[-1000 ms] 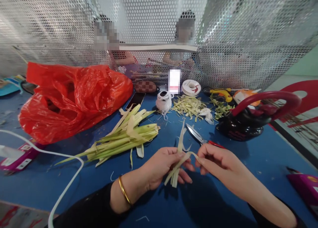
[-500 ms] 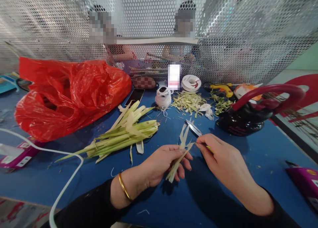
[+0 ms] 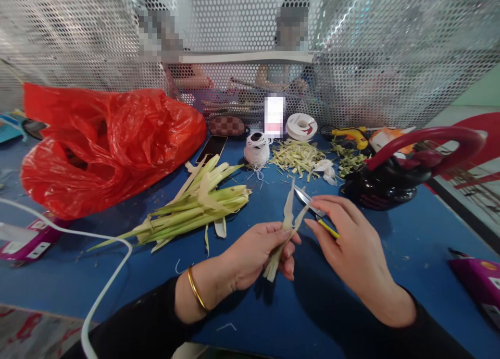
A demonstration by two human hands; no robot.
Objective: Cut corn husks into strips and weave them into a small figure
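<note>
My left hand [image 3: 253, 252] is closed on a small bundle of pale leaf strips [image 3: 288, 213], whose tips stick up above the fingers. My right hand [image 3: 347, 239] lies just to its right, over the scissors [image 3: 307, 197] on the blue table [image 3: 351, 307]. Its thumb and fingers curl around the handle, and the blade pokes out past the fingertips. A gold bangle sits on my left wrist.
A pile of green leaves [image 3: 195, 208] lies left of my hands, and a red plastic bag [image 3: 109, 140] behind it. Farther back are a thread spool [image 3: 255, 150], a tape roll [image 3: 300, 125], a phone [image 3: 212, 148], leaf trimmings [image 3: 297, 158] and a glue gun [image 3: 349, 135]. A dark basket [image 3: 390, 182] stands at the right. Two people sit behind the mesh screen [image 3: 390, 62].
My right hand let go of the strip end and moved back onto the scissors. The left hand kept the strips and turned them more upright.
</note>
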